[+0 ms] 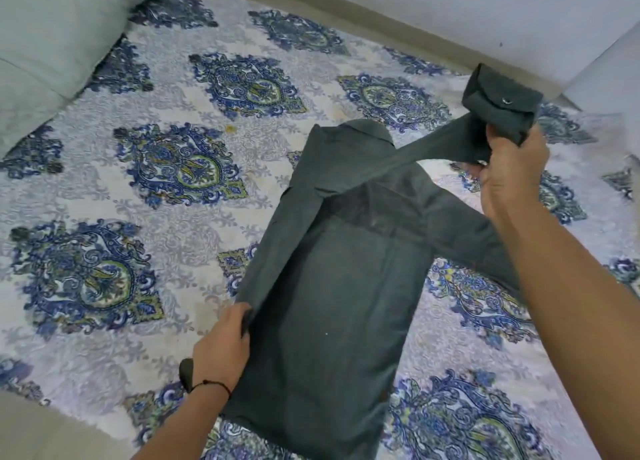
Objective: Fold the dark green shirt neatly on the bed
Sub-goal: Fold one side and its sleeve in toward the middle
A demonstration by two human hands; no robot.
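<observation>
The dark green shirt [332,286] lies back side up on the patterned bed sheet [145,189], collar at the far end. Its left side is folded inward over the back. My left hand [221,348] grips that folded left edge near the hem. My right hand [512,168] holds the left sleeve near its buttoned cuff [502,103], raised above the bed and stretched diagonally across the collar area. The other sleeve lies flat on the right, partly hidden under my right forearm.
A pale green pillow [52,44] rests at the far left corner. A white wall [450,12] runs along the bed's far side. The bed's near edge shows at the bottom left.
</observation>
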